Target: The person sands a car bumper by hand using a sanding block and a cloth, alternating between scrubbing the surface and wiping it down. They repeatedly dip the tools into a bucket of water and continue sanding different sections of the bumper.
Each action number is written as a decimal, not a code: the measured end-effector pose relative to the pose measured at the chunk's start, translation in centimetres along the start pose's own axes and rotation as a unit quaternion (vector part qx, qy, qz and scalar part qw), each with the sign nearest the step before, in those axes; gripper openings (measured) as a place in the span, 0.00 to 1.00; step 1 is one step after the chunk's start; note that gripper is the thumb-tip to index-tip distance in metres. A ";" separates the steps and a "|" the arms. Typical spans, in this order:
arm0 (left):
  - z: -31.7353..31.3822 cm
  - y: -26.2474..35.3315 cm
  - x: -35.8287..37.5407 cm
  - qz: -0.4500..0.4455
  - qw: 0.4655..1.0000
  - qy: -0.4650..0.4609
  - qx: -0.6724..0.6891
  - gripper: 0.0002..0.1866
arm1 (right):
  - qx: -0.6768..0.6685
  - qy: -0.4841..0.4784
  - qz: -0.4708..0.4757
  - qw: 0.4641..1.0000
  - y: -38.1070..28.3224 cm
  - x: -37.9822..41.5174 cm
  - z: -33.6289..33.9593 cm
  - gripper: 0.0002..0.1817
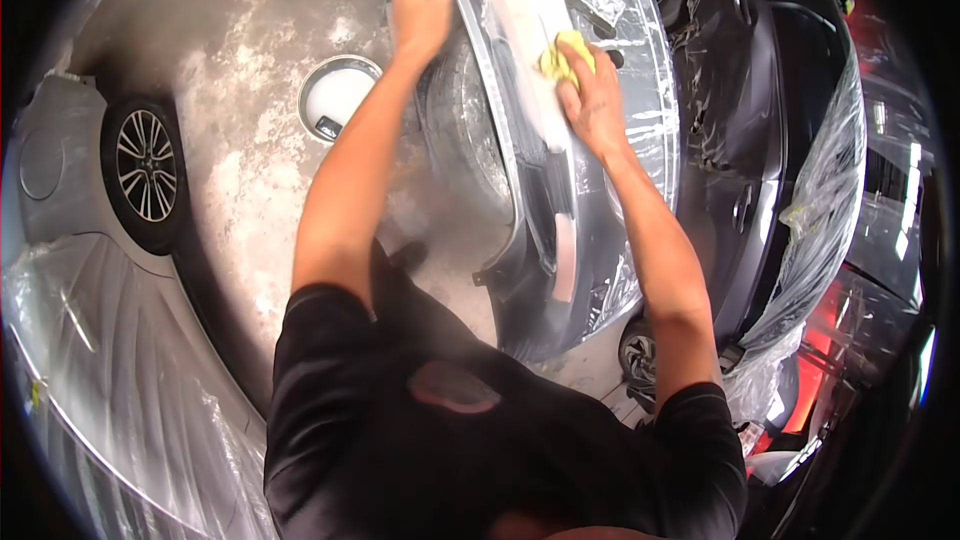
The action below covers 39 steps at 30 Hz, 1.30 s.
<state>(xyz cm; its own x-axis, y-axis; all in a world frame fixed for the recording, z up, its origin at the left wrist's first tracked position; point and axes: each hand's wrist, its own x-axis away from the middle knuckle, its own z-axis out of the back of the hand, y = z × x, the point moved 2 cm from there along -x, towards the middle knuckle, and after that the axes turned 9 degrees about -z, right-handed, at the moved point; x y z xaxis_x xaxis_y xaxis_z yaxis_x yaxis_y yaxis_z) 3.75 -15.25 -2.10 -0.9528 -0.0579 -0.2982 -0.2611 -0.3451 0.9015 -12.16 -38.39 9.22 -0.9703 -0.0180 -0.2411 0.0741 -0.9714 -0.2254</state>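
Note:
A long curved car body panel, grey with a whitish stretch (535, 15) and plastic film over its right part, lies across the upper middle. My right hand (592, 100) is closed round a yellow cloth (568, 55) that rests against the whitish stretch. My left hand (422, 12) is at the panel's left edge near the top, its fingers bent over the rim; whether they grip it cannot be made out. Below the hands the panel runs down to a dark, narrow slot (545, 230) and a pinkish patch (565, 260).
On the concrete floor (240, 60) stands a round bucket (340, 92) with whitish contents and a dark object. A grey car with a spoked wheel (146, 165) and plastic film is at the left. Dark cars (730, 90), partly filmed, stand at the right.

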 end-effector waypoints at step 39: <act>49.3 -31.2 45.4 0.442 0.799 -0.076 -0.400 0.36 | 0.370 -0.167 0.317 0.857 -6.6 -12.9 -11.0 0.19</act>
<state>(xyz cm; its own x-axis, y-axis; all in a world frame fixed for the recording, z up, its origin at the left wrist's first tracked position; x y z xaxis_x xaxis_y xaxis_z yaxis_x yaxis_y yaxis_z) -39.06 39.06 -28.28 -0.7340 -0.5170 0.4405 0.6494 -0.7241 0.2323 2.41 -29.18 3.46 -0.8107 -0.5438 0.2171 0.5634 -0.6235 0.5420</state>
